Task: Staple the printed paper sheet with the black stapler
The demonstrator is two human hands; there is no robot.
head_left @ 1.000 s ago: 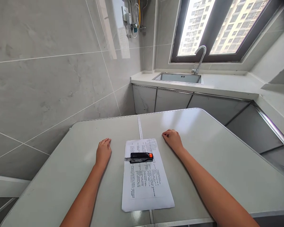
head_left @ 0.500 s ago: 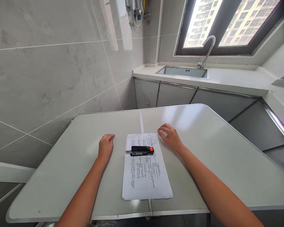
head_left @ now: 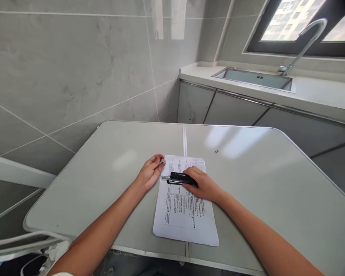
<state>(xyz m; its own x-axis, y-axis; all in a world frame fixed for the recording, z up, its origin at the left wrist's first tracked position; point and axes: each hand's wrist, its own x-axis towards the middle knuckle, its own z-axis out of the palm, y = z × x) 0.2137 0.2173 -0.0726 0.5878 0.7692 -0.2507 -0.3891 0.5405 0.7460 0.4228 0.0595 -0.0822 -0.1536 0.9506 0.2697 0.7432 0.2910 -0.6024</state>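
We count two bare hands, one stapler [head_left: 176, 176] and one printed paper [head_left: 186, 232] on one pale desk [head_left: 276, 191]; whether the paper is a single sheet or several, we cannot tell. The desk top has two panels with a strip [head_left: 184, 140] running between them. Two tiny dark bits [head_left: 216, 151] lie together on the right panel, beyond the paper and too small for us to name surely.

The stapler lies crosswise over the upper part of the paper, its metal end pointing left. Our right hand [head_left: 201, 184] is closed around its right end, thumb on the near side and fingers over the top. Our left hand [head_left: 152, 171] is at the paper's upper left edge, fingers loosely curled with narrow gaps; we cannot tell whether it pinches the paper.

Behind the desk we see one sink [head_left: 247, 76], set into the counter [head_left: 319, 90], with one curved faucet [head_left: 307, 42] beside it. We see a few dark slots in the sink's far wall, but its bottom is hidden from us.

Our right hand covers the stapler's right end and some of the print. The window [head_left: 293, 19] is cut off above and at the right, and a white object [head_left: 57, 253] at lower left is hard to make out.
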